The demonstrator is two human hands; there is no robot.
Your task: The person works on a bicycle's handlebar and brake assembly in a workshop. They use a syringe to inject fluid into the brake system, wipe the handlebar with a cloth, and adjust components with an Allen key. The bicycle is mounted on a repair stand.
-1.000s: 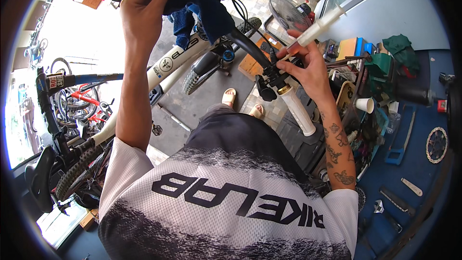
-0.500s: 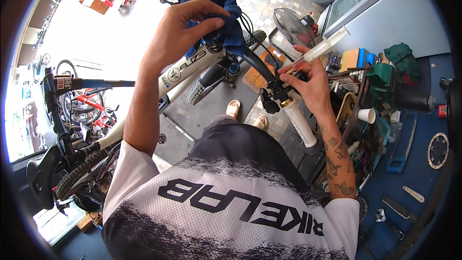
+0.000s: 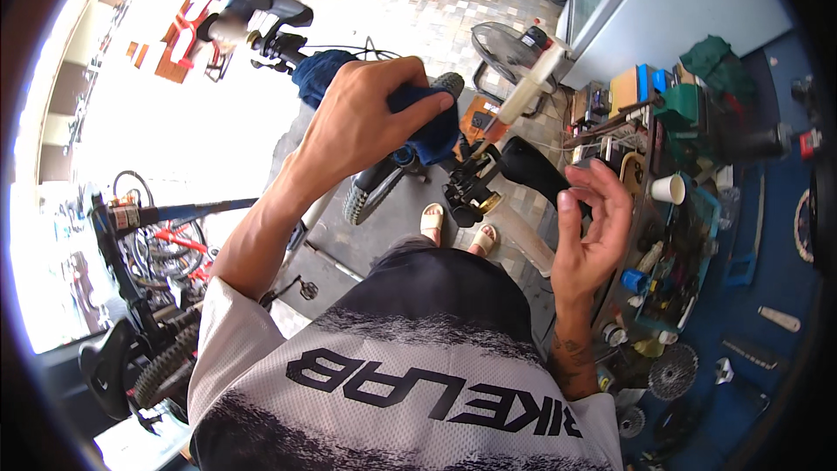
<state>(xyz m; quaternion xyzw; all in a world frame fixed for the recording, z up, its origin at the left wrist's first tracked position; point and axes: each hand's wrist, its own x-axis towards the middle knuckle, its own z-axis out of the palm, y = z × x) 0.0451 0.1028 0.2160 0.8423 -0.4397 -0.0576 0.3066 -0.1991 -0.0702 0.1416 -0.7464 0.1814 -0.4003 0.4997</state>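
Observation:
My left hand (image 3: 370, 113) is closed over a dark blue cloth (image 3: 327, 74) draped across the middle of the bicycle handlebar. A clear syringe (image 3: 532, 87) with reddish fluid near its lower end stands tilted at the right brake lever (image 3: 532, 167), with no hand on it. Its exact joint with the lever is too small to make out. Beside the lever, my right hand (image 3: 597, 222) is raised, empty, its fingers loosely curled and apart. A pale grip (image 3: 521, 235) covers the right bar end, below the lever.
A workbench (image 3: 680, 235) cluttered with tools and a white paper cup (image 3: 669, 189) lies to the right. Beyond the bar stands a fan (image 3: 506, 51). Other bicycles (image 3: 161, 249) fill the left. A blue tool board (image 3: 741, 296) holds hand tools at far right.
My right hand has let go of the syringe and drawn back toward me; the syringe stays upright at the lever. The handlebar has turned, and my left hand stays on the cloth.

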